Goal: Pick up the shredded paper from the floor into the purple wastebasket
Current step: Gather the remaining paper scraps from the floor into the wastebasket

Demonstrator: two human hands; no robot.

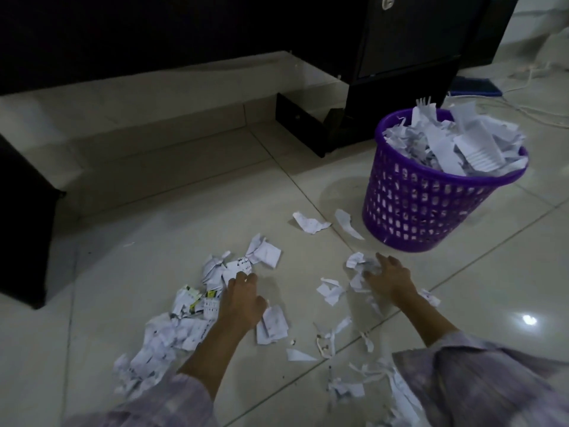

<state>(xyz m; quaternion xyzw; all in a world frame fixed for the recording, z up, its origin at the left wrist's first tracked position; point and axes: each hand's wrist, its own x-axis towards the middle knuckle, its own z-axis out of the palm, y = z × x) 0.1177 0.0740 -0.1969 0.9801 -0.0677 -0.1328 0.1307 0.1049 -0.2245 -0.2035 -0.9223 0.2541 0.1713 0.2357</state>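
We logged both hands down on the tiled floor (154, 235) among the shredded paper (172, 331). The left hand (241, 298) lay palm-down at the edge of the larger heap, which ran in a long band from near the left sleeve up and right to the crumpled pieces (261, 249) just beyond its fingertips. Its fingers looked loosely curled onto the scraps; whether they pinched any we could not tell. The right hand (386, 278) had fingers spread, tips resting on a small crumpled clump (358, 263), blurred in the frame.

The purple wastebasket (431, 208) stood upright, already heaped over its rim, ahead and to the right of the right hand. The right hand was clearly nearer it. We judged its clump the shorter carry, with two loose pieces (311, 223) lying between hand and basket.
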